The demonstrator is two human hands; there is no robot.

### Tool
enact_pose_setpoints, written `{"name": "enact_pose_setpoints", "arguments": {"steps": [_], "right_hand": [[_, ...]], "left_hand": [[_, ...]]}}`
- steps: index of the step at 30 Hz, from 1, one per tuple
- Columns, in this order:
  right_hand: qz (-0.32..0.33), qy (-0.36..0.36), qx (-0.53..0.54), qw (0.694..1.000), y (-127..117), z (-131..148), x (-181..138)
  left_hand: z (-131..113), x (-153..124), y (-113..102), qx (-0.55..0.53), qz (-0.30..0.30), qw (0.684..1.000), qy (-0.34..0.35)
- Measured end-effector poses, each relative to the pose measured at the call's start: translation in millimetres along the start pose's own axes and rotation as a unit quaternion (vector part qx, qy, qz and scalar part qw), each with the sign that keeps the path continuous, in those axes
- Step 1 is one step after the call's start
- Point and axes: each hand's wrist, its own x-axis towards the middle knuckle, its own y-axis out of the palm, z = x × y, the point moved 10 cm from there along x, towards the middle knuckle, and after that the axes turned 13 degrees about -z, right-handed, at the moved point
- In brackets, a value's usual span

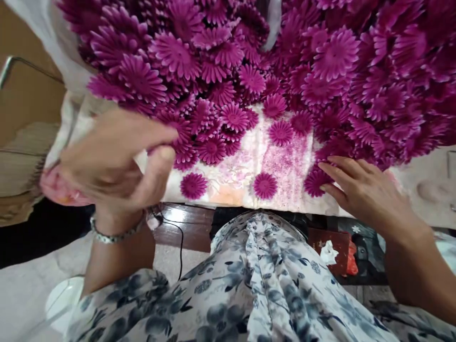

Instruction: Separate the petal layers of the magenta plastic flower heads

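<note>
My left hand [117, 156] is raised at the left, blurred by motion. Its thumb and forefinger come together in a pinch, and whatever lies between them is too smeared to name. My right hand [363, 190] rests at the right with fingers stretched and a gap between thumb and forefinger. Those two fingertips touch the right edge of a purple artificial flower head [315, 182] on the stained cloth [231, 183]. Two more single flower heads lie along the front edge, one at the left [193, 185] and another in the middle [265, 185].
Big heaps of purple flower heads [335, 52] fill the far side, spilling from whitish plastic [273, 21]. Cardboard [28, 104] stands at the left. Below the table edge hangs a black cable [181, 247]. A dark red box [335, 244] with crumpled white paper sits lower right.
</note>
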Motion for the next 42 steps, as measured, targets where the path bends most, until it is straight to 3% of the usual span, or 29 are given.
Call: {"name": "enact_pose_setpoints", "arguments": {"steps": [1, 2, 6, 12, 16, 23, 28, 34, 42], "right_hand": [[0.007, 0.002, -0.006, 1.0, 3.8, 0.3, -0.9], [0.014, 0.005, -0.006, 1.0, 6.2, 0.6, -0.5], [0.032, 0.033, 0.01, 0.999, 6.4, -1.6, 4.2], [0.007, 0.054, 0.019, 0.998, 0.3, -5.5, 2.8], [-0.037, 0.036, -0.001, 0.999, -6.6, 1.5, 0.2], [-0.098, 0.014, 0.008, 0.995, -20.1, 18.0, 1.4], [-0.066, 0.04, -0.012, 0.997, -12.8, 10.6, -1.5], [-0.036, 0.052, -0.008, 0.998, 0.8, 11.6, -1.8], [-0.15, 0.019, 0.023, 0.988, -24.3, 32.4, -6.8]], "left_hand": [[-15.8, -14.0, -1.4, -0.019, 0.013, 0.999, 0.033], [-20.0, -30.1, 8.3, 0.002, 0.079, 0.996, 0.034], [-18.7, -77.4, 20.8, 0.151, 0.173, 0.969, 0.09], [-13.7, -98.1, 20.0, 0.19, 0.128, 0.971, 0.062], [-18.9, -102.6, 23.7, 0.172, 0.152, 0.972, 0.044], [-40.7, -109.4, 30.6, 0.08, 0.171, 0.979, 0.08], [-42.5, -107.1, 29.7, 0.059, 0.114, 0.987, 0.092], [-43.0, -108.7, 30.7, 0.044, 0.086, 0.991, 0.089], [-60.2, -106.6, 24.7, -0.016, 0.036, 0.996, 0.075]]}}
